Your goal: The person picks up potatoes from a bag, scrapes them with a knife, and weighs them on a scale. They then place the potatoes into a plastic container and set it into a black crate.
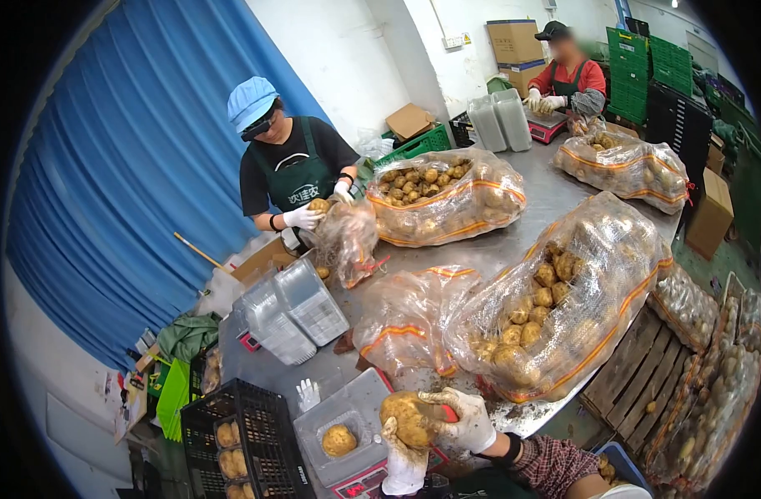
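My left hand point(404, 467), in a soiled white glove, is closed round the lower left side of a large potato point(409, 419). My right hand point(470, 422), gloved too, is closed on a small red-handled tool point(449, 413) against the potato's right side. To the left, one potato point(339, 441) lies in a clear plastic tray point(316, 426) over a red scale point(365, 482). An open mesh bag of potatoes point(555, 299) lies just beyond my hands.
A black crate point(245, 441) with packed potatoes stands at the lower left. Stacked clear trays point(293, 309), a loose white glove point(308, 395) and more potato bags point(447, 197) are on the metal table. Two co-workers point(293, 170) stand across it, one holding a potato.
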A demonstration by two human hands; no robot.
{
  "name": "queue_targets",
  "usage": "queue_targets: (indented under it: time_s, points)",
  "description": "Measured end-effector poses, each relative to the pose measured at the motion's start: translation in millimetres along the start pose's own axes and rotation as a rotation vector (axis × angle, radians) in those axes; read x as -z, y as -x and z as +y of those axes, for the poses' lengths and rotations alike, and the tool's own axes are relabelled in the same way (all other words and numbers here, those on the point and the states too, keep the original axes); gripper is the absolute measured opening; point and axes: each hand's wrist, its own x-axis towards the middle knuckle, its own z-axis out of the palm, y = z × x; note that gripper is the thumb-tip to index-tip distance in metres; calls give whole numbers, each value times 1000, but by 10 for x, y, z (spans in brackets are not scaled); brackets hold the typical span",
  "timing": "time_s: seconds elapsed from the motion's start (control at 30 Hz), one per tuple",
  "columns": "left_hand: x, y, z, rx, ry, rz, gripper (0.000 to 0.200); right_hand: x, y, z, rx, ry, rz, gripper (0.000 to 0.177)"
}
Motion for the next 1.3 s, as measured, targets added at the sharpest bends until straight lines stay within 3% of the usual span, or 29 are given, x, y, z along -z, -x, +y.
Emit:
queue_targets:
  time_s: [0.07,0.1,0.13,0.2,0.23,0.27,0.33,0.47,0.53,0.67,0.7,0.73,0.8,0.83,0.93,0.97,1.03,1.2,1.3]
  points:
    - [-3,-9,-12,84,171,-18,65,-171,69,276,-409,-287,71,32]
    - [7,5,-49,116,121,-86,69,-266,120,369,-635,-531,166,25]
    - [-3,54,-79,98,63,-95,72,-318,207,418,-627,-534,168,25]
    - [-95,88,16,104,83,-131,73,-226,206,346,-440,-205,108,25]
    - [-79,107,46,105,92,-116,73,-170,230,282,-542,-524,162,30]
    - [-74,81,88,97,72,-106,72,-77,201,276,-342,-248,172,34]
    - [-53,24,99,83,50,-105,72,101,101,120,-245,3,174,41]
    - [61,-9,24,70,60,-50,68,311,-17,-205,-331,-123,-13,47]
    - [67,-5,-3,51,14,-35,67,263,-47,-301,-180,-57,-53,51]
    - [55,-15,-18,-5,-3,-33,68,34,-14,-224,-156,-63,-52,39]
    - [66,-11,-18,14,23,-17,68,-23,-15,-138,-31,19,-25,32]
    - [71,10,-11,14,26,-14,68,-65,-26,-3,-32,20,-30,32]
    - [67,43,74,177,188,-225,69,-110,-67,284,-542,-408,42,28]
    - [45,67,117,215,210,-281,70,-70,-1,405,-456,-36,39,22]
    - [80,36,107,147,86,-206,69,151,-55,-11,-299,-306,33,24]
    - [161,-16,63,207,210,-127,66,162,-58,-65,-299,-303,31,24]
    - [83,-20,57,179,182,-107,66,162,-77,-119,-122,-188,-2,31]
    - [121,-16,-39,95,29,-22,67,7,75,-20,-109,-197,-103,33]
    - [209,-45,-37,114,56,-24,70,110,152,54,-54,-27,-226,29]
